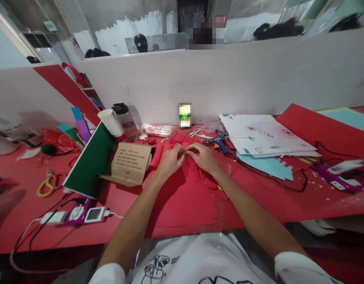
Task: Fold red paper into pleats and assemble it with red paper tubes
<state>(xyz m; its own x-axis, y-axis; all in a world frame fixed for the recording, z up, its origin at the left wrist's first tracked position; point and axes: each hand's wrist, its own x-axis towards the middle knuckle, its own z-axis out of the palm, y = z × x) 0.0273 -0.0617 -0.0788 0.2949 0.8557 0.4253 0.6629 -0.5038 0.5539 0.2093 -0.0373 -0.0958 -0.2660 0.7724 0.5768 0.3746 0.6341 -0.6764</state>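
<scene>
My left hand (171, 159) and my right hand (203, 157) meet over the middle of the table. Thumb and fingers of each are pinched on the top edge of a piece of red paper (191, 169), fingertips almost touching. Larger red paper sheets (182, 205) lie flat beneath, reaching toward the table's front edge. A rolled red paper piece (157, 156) rests just left of my left hand, and pleated red paper (186, 137) sits beyond both hands. Scissors with red and yellow handles (210, 182) lie partly hidden beside my right forearm.
To the left stand an open cardboard box (128, 163), a green board (91, 163), a paper roll (111, 123) and a bottle (127, 122). A lit phone (185, 116) leans on the white partition (229, 79). A blue glue gun (221, 144) and white sheets (258, 134) are at right.
</scene>
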